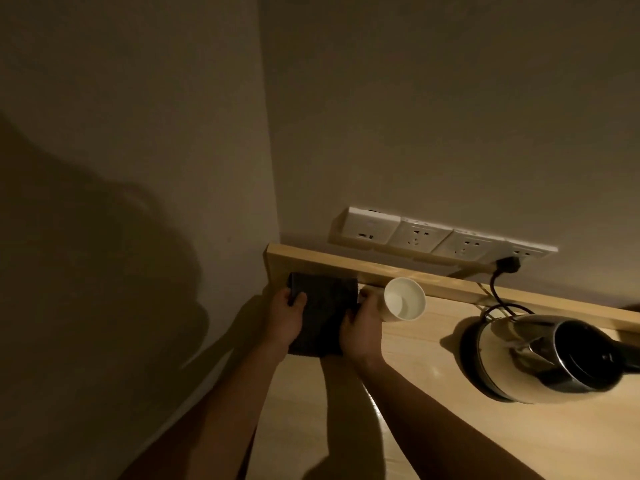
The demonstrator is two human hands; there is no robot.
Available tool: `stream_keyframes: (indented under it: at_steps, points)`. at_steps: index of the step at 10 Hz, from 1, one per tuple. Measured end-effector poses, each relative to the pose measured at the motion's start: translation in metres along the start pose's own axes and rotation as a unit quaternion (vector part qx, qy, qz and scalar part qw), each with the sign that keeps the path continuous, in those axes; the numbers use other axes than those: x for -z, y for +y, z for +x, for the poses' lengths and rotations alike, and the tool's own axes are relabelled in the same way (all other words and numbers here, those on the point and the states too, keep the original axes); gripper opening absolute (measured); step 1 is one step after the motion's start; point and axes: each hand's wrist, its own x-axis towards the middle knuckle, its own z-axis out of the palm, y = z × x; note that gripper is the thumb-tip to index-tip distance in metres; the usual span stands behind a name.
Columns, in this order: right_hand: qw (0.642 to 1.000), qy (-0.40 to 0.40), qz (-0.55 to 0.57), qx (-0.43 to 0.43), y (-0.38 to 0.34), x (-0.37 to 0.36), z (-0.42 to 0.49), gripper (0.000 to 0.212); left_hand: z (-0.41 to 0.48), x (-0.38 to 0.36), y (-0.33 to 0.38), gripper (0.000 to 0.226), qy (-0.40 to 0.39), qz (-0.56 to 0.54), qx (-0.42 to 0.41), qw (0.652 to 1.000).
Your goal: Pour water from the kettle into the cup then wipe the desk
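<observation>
My forearms reach in from the bottom edge, and my left hand [285,318] and right hand [360,329] both hold the dark cloth [322,317], fingers curled over its two side edges, at the far left corner of the worktop [433,393]. I judge the wiping is about to start. To do it well I should flatten the cloth, press down evenly and sweep in overlapping passes. The white cup [404,299] stands just beside my right hand, so I must steer clear of it. The kettle [550,355] sits further right, its black cord [495,292] running to the wall sockets [446,239].
</observation>
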Motion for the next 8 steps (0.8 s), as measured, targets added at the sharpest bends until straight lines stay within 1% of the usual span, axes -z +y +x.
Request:
stream_keyframes:
  at_steps: [1,2,3,4,5,6,7,8]
  points:
    - [0.995,-0.014,-0.078,0.063,0.010,-0.005,-0.015,0.063,-0.005,-0.001,-0.009,0.033,0.007,0.037,-0.056,0.998]
    - [0.968,-0.017,-0.206,0.144,0.019,-0.003,-0.029,0.069,-0.016,0.000,-0.026,0.060,0.032,0.089,-0.137,0.986]
    - [0.922,-0.021,-0.317,0.223,0.023,0.002,-0.028,0.061,-0.021,0.001,-0.042,0.067,0.065,0.201,-0.219,0.952]
    - [0.893,-0.077,-0.366,0.249,0.035,0.001,-0.018,0.063,-0.015,-0.005,-0.051,0.065,0.064,0.428,-0.304,0.849]
    - [0.882,-0.112,-0.403,0.216,0.053,0.004,-0.013,0.075,-0.004,-0.003,-0.058,0.072,0.007,0.553,-0.265,0.790]
    - [0.875,-0.120,-0.416,0.215,0.065,0.007,-0.009,0.078,0.005,0.002,-0.064,0.074,-0.004,0.588,-0.251,0.769]
    - [0.880,-0.116,-0.404,0.220,0.061,0.011,-0.012,0.079,0.000,0.004,-0.055,0.075,-0.001,0.597,-0.244,0.764]
    - [0.885,-0.107,-0.386,0.236,0.064,0.018,-0.028,0.078,-0.017,0.008,-0.051,0.078,0.012,0.585,-0.268,0.765]
